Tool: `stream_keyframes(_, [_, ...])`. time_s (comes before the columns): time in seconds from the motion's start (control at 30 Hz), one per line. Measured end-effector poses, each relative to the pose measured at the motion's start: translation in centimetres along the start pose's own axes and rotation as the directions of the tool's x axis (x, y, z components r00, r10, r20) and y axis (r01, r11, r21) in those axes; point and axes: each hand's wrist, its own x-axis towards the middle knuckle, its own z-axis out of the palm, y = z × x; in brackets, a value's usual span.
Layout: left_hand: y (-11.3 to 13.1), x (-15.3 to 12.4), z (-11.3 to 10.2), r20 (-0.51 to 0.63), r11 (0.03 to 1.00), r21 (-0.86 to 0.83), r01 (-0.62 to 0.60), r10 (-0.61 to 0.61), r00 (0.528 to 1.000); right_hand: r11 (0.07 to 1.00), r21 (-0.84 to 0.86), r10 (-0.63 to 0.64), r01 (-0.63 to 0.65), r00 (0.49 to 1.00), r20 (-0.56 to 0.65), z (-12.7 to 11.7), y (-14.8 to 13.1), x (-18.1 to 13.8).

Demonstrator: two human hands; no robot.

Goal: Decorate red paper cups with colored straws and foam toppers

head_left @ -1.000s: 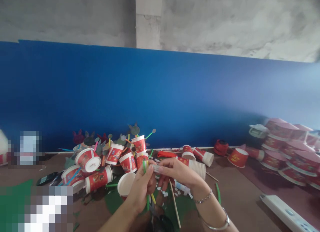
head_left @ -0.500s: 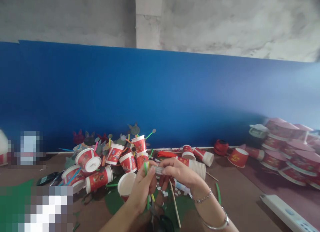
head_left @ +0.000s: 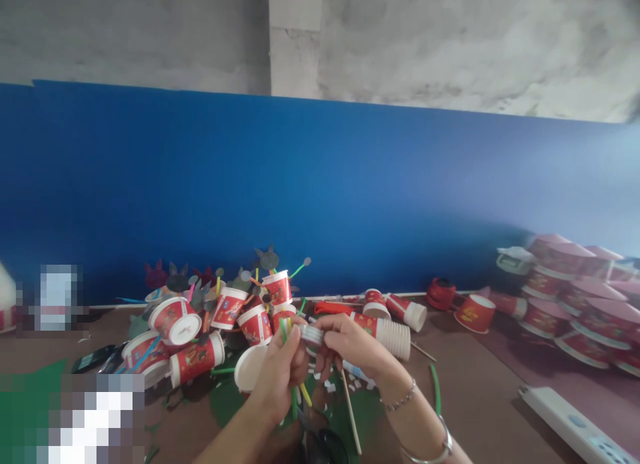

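a heap of red paper cups [head_left: 200,331] with white rims lies at the left on the brown table [head_left: 480,391]. the left hand [head_left: 277,374] closes around thin green and yellow straws [head_left: 295,397]. the right hand [head_left: 350,347] pinches a small silvery roll [head_left: 311,333], touching the left fingers. the roll is partly hidden, its material is unclear. a stack of white ribbed cups [head_left: 393,336] lies behind.

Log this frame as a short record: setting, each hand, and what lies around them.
setting: brown table against a blue wall
left hand: grips green and yellow sticks
right hand: pinches a small silvery piece, contact with the sticks unclear
behind hands: pile of red paper cups, some with sticks and paper shapes
right of hands: lying stack of cups, red bowls, white power strip
below hands: wooden stick, white scraps
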Motion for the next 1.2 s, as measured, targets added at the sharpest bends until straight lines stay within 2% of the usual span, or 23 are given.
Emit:
stream_keyframes(0.13, [0.4,-0.2,-0.2,0.035,0.987,-0.115,0.109,-0.106,0.994,0.996,0.044,-0.084,0.078,0.983,0.161,-0.9,0.1,-0.6])
stream_keyframes(0.23, [0.4,-0.3,0.0,0.061,0.98,-0.117,0.158,-0.152,0.987,0.995,0.019,-0.095,0.093,0.988,0.118,-1.5,0.4,-0.7])
stream_keyframes(0.37, [0.7,0.0,0.1,0.08,0.988,0.072,0.138,-0.143,0.986,0.995,-0.035,-0.091,0.093,0.995,0.039,-2.0,0.7,-0.8])
stream_keyframes(0.5, [1.1,0.2,0.1,0.051,0.937,0.313,0.153,-0.178,0.983,0.991,-0.122,-0.056,0.053,0.998,-0.021,-2.3,0.3,-1.3])
stream_keyframes(0.63, [1.6,0.0,0.4,0.065,0.902,0.389,0.188,-0.23,0.971,0.97,-0.242,-0.033,0.011,0.996,-0.084,-1.9,0.1,-1.4])
stream_keyframes(0.73, [1.8,-0.3,0.7,0.083,0.887,0.419,0.192,-0.248,0.965,0.921,-0.389,-0.084,0.009,0.98,-0.178,-1.6,-0.1,-1.4])
stream_keyframes(0.87, [1.8,-0.5,0.9,0.066,0.886,0.408,0.219,-0.268,0.961,0.761,-0.648,-0.256,0.025,0.93,-0.265,-1.3,-0.7,-1.8])
stream_keyframes(0.97, [1.7,-0.4,0.8,0.065,0.905,0.357,0.231,-0.271,0.961,0.694,-0.719,-0.337,0.035,0.898,-0.282,-1.0,-1.0,-2.0])
stream_keyframes(1.07, [1.7,-0.4,0.7,0.095,0.937,0.274,0.216,-0.25,0.963,0.777,-0.624,-0.313,0.079,0.909,-0.275,-0.9,-0.8,-1.7])
stream_keyframes(1.2, [1.6,-0.3,0.5,0.11,0.947,0.26,0.187,-0.221,0.969,0.931,-0.348,-0.186,0.108,0.962,-0.2,-1.1,0.0,-1.1])
